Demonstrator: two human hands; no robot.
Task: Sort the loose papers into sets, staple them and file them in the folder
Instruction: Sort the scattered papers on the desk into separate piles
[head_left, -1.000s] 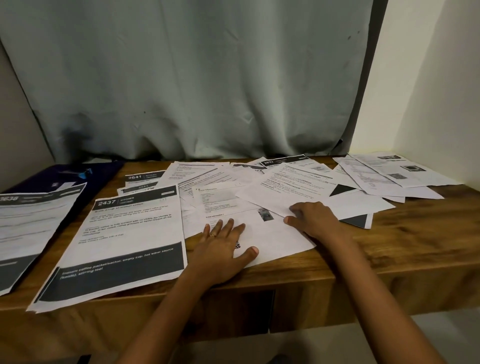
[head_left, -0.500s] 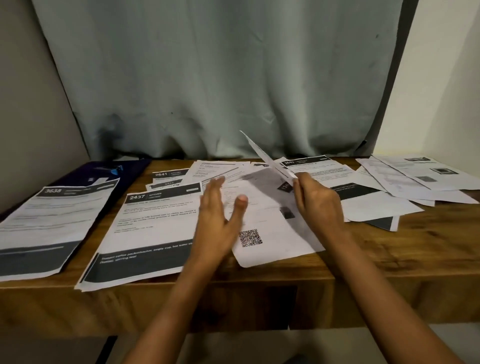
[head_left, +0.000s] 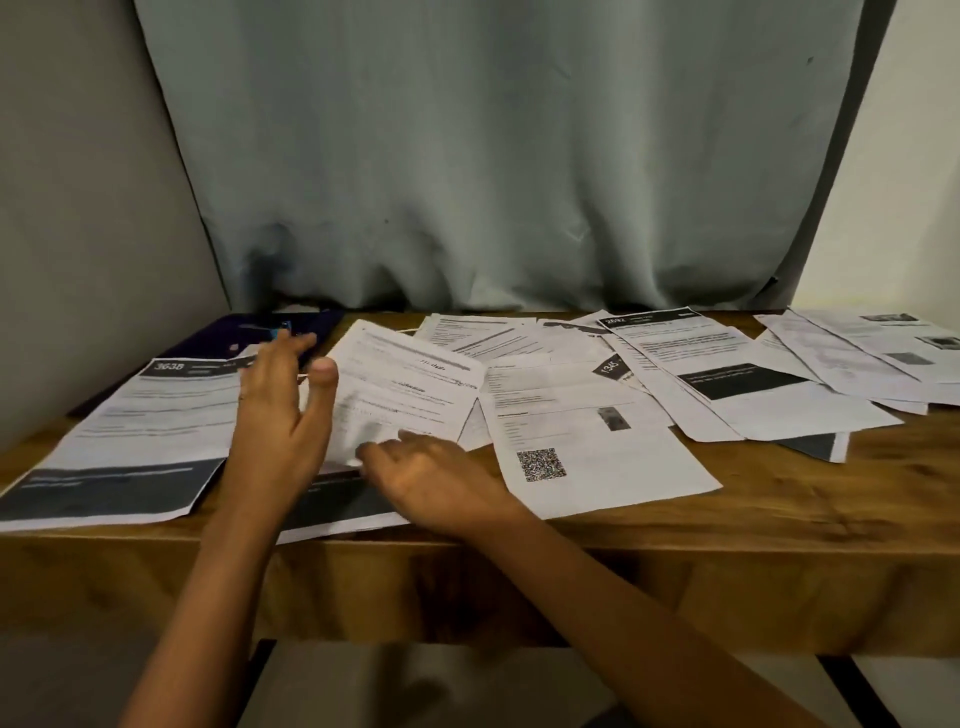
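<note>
Loose printed papers cover the wooden table (head_left: 779, 509). My right hand (head_left: 431, 478) pinches the near edge of a text sheet (head_left: 405, 384) that lies tilted over the left-centre pile. Just left of that sheet my left hand (head_left: 283, 410) hovers above the table, fingers straight, holding nothing. A sheet headed 3638 (head_left: 140, 421) lies at the left. To the right of my hands lies a sheet with a QR code (head_left: 597, 457). The dark folder (head_left: 228, 335) sits at the far left back with a small blue object (head_left: 284, 328) on it.
More sheets fan out over the middle and right, among them one headed 2692 (head_left: 701, 358) and photo sheets (head_left: 883, 348) by the right wall. A grey-green curtain (head_left: 493, 182) hangs behind the table. Bare wood shows along the front right edge.
My right hand lifted a sheet from the middle pile and swung it left over the 2437 sheet. My left hand rose off the papers and moved left. The view shifted left.
</note>
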